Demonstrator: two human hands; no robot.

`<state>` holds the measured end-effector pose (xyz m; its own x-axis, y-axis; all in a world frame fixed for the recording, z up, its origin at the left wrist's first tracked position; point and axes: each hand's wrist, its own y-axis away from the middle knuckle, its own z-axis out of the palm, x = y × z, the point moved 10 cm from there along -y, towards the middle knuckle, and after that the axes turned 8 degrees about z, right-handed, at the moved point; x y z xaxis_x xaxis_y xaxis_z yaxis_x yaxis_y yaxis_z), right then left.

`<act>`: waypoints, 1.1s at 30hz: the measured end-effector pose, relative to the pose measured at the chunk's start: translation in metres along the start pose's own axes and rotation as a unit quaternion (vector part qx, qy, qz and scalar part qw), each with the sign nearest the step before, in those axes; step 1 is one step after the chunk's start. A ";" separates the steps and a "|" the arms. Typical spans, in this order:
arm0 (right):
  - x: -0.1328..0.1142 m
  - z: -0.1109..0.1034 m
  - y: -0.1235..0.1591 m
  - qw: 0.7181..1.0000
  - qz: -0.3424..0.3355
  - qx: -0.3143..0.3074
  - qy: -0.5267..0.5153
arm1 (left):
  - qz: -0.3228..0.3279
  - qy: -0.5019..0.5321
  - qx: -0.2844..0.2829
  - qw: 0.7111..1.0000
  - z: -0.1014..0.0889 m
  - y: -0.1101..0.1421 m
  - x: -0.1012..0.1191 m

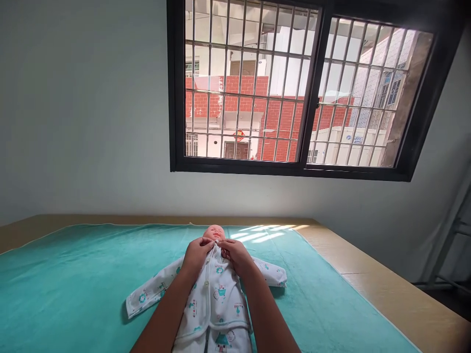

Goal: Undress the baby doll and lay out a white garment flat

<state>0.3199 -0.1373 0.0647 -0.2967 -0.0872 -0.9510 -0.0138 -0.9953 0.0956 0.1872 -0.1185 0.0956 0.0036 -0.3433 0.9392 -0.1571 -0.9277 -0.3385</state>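
A baby doll (pixel 214 231) lies on its back, its head toward the wall. It wears a white baby jacket (pixel 221 289) with teal and red prints, its sleeves spread to both sides. At the neck, my left hand (pixel 197 252) pinches the left front edge of the collar. Close beside it, my right hand (pixel 235 254) is closed on the right edge of the collar. My fingertips nearly meet below the doll's chin and hide the top fastening. Further down, the front edges lie together, with small ties between them. Matching printed trousers (pixel 231 340) show below the hem.
A teal cloth (pixel 73 289) covers most of the wooden table (pixel 368 272). Behind stands a grey wall (pixel 91 122) with a barred window (pixel 250 88). Sunlight stripes fall on the cloth near the doll's head. A metal frame (pixel 449 240) stands at the far right.
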 end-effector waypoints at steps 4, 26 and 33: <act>0.003 -0.001 -0.001 1.000 0.009 0.003 0.000 | -0.022 0.007 -0.002 1.000 0.001 0.001 -0.004; 0.000 -0.008 0.000 0.986 0.020 0.072 0.148 | 0.009 -0.037 0.009 0.999 0.000 -0.005 -0.005; 0.000 -0.004 -0.002 0.990 0.017 0.064 0.125 | 0.012 -0.039 0.006 0.999 -0.001 -0.006 -0.009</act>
<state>0.3240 -0.1356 0.0634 -0.0537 -0.1448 -0.9880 -0.1343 -0.9794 0.1508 0.1872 -0.1101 0.0895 0.0778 -0.3762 0.9233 -0.1465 -0.9203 -0.3627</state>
